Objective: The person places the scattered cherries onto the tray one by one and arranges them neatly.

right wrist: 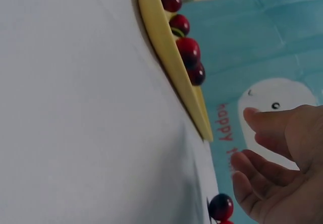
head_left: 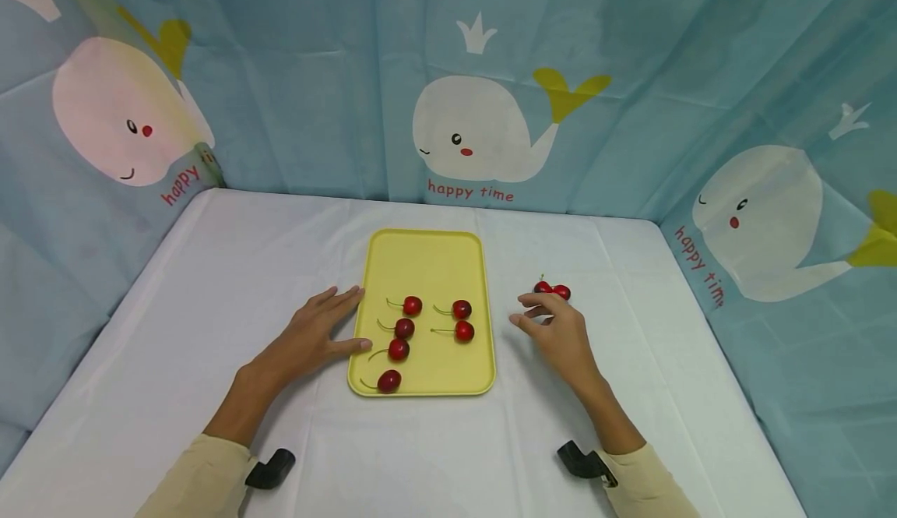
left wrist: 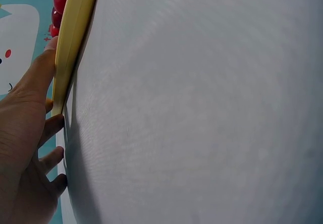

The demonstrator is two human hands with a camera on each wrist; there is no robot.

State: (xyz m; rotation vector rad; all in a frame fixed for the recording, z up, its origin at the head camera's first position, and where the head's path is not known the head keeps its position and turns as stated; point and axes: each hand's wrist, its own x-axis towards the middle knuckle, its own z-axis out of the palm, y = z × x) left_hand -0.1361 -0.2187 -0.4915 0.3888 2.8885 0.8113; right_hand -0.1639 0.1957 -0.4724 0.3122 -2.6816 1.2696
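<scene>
A yellow tray [head_left: 427,265] lies on the white cloth, holding several dark red cherries with green stems. Four would be too exact at this edge, but one column of cherries [head_left: 398,349] runs along its left half, and a cherry [head_left: 464,332] lies beside another further right. My left hand [head_left: 315,331] rests against the tray's left edge, thumb over the rim and fingers spread. To the right of the tray, my right hand [head_left: 557,339] hovers with loosely bent fingers and a gap between thumb and forefinger, holding nothing. Just beyond it are two cherries [head_left: 562,292] on the cloth, partly hidden by the hand.
White cloth [head_left: 406,456] covers the table on every side of the tray. A blue curtain [head_left: 308,113] printed with whales hangs behind and at both sides. Each sleeve cuff carries a black wrist device [head_left: 270,470].
</scene>
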